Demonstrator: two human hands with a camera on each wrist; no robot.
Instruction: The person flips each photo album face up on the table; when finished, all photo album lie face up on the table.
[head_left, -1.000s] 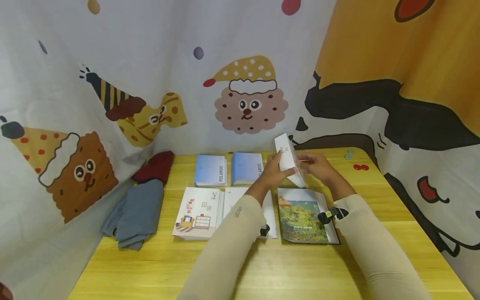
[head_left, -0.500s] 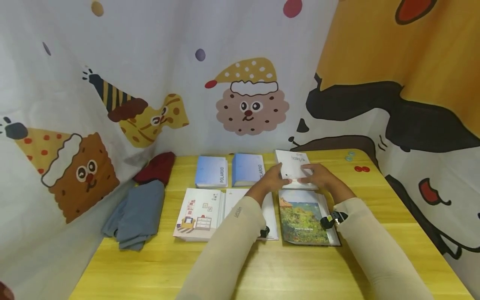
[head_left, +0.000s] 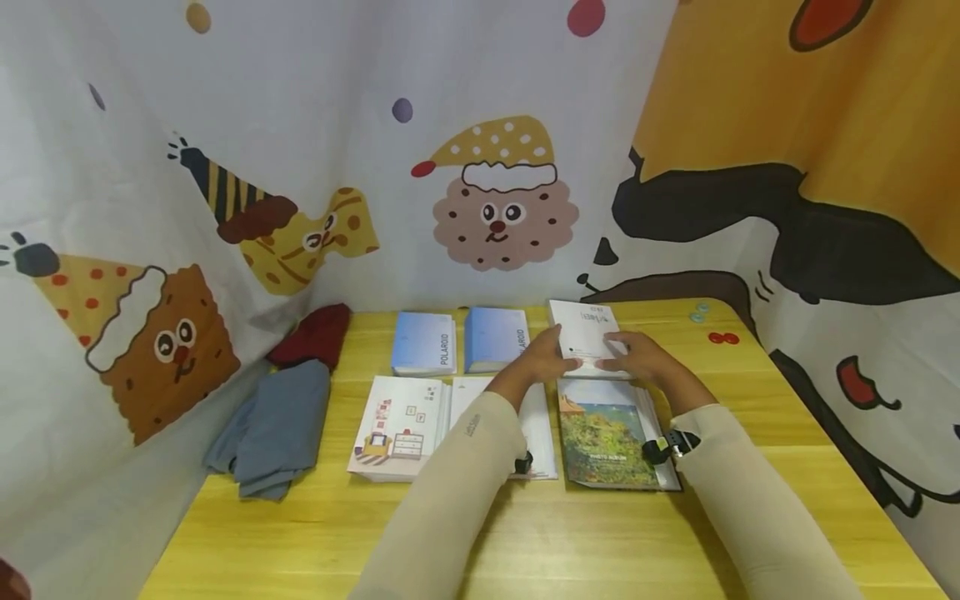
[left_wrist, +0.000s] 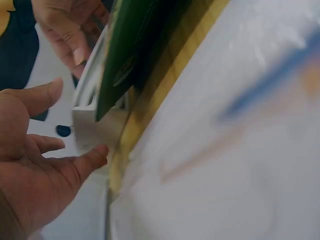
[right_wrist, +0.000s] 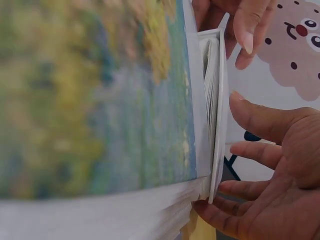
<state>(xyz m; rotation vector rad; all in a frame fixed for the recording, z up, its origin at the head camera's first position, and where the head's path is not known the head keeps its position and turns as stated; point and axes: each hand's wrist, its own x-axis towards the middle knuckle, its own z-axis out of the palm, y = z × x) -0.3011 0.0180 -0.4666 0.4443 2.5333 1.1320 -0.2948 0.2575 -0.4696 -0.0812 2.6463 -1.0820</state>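
A small white album (head_left: 585, 329) lies flat at the back right of the table, behind a photo album with a painted garden cover (head_left: 603, 437). At its left side is my left hand (head_left: 546, 358), fingers loosely extended and thumb lifted off the cover. My right hand (head_left: 639, 357) is at the opposite side. In the right wrist view, my right hand (right_wrist: 290, 165) has fingertips touching the white album's edge (right_wrist: 220, 110), thumb apart from it. The left wrist view shows my left hand's (left_wrist: 45, 170) fingertips by the white album's end (left_wrist: 95, 127); contact is hard to tell.
Two blue Polaroid albums (head_left: 422, 340) stand left of the white one. In front are a white album with a furniture drawing (head_left: 393, 425) and another pale album (head_left: 540, 425), partly behind my left sleeve. Grey cloth (head_left: 281, 425), dark red cloth (head_left: 315, 333) and red buttons (head_left: 723, 338) lie near the edges.
The white album was held up tilted in both hands one second ago, then was lowered flat behind the garden-cover album. Since half a second ago, my hands have barely moved.
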